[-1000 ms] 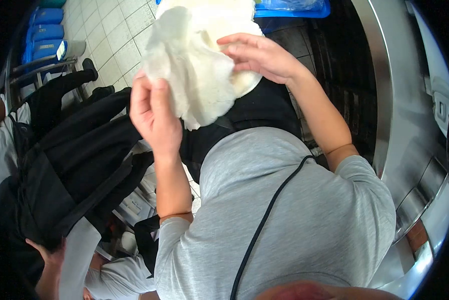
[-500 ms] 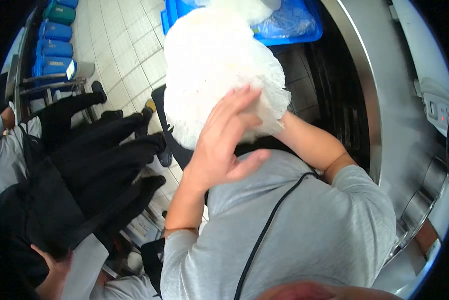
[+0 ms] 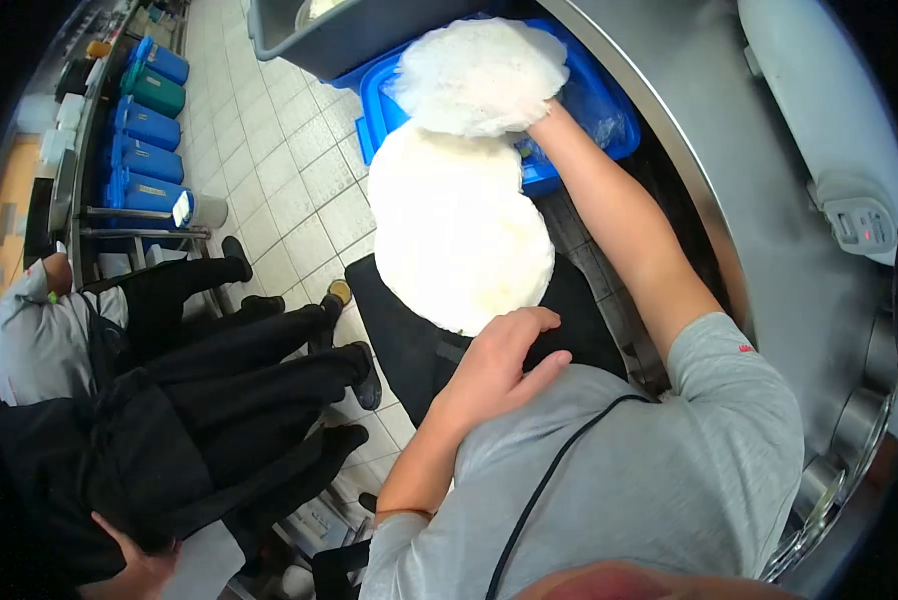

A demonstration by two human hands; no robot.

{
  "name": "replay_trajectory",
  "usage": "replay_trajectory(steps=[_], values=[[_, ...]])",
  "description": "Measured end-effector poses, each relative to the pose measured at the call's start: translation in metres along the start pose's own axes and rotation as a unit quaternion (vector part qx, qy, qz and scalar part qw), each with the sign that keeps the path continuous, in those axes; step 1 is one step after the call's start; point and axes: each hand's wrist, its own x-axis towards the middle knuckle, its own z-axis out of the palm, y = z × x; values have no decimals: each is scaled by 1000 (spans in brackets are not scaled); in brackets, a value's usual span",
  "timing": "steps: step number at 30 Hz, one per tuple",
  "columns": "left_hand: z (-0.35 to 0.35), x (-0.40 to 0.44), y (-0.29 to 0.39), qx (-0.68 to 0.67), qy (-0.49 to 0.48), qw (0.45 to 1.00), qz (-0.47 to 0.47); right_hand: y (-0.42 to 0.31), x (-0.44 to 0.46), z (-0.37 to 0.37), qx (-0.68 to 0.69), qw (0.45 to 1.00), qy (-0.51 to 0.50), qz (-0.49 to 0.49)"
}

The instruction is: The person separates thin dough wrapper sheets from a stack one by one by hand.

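The right hand (image 3: 542,113), its grip hidden, seems to bear a sheet (image 3: 479,75) from below, keeping it flat above the tub (image 3: 624,128), while the open left hand (image 3: 499,362) sits by the stack (image 3: 459,230), near enough to steady it.

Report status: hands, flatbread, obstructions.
Left hand open, empty, near lower flatbread. Right hand hidden by upper flatbread, grip unclear. Upper flatbread overlaps blue tub.

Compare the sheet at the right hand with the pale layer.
The sheet looks greyer and roughly round; the pale layer looks brighter and longer. The sheet is over the blue tub; the pale layer reaches over the black apron. Both have uneven edges.
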Motion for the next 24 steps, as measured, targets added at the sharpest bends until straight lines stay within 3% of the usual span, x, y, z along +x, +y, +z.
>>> replay_trajectory(steps=[1,2,3,5,6,8,11,13,16,20,22,24], values=[[0,0,-1,40,-6,999,-29,0,-3,-2,390,903,-16,180],[-1,-1,-1,79,-13,995,-59,0,-5,-3,693,627,118,335],[-2,-3,-3,83,-10,995,-55,23,-19,-2,429,834,2,347],[-2,-7,-8,81,0,992,-101,41,-27,-2,109,938,-112,310],[-2,-6,-10,80,3,992,-101,26,-27,-7,467,773,69,424],[-2,-6,-13,47,8,990,-133,14,-32,-12,729,448,242,458],[1,5,-16,86,0,992,-90,19,-37,-9,675,478,264,497],[6,13,-19,87,-2,993,-75,40,-40,1,587,590,249,495],[10,20,-16,101,-6,994,-51,60,-34,1,530,600,225,555],[11,19,-12,103,-1,993,-59,97,-26,9,506,625,199,560],[8,12,-15,89,8,992,-84,52,-17,-3,470,658,288,513],[8,6,-18,70,16,992,-107,25,-31,-7,429,673,315,514]])
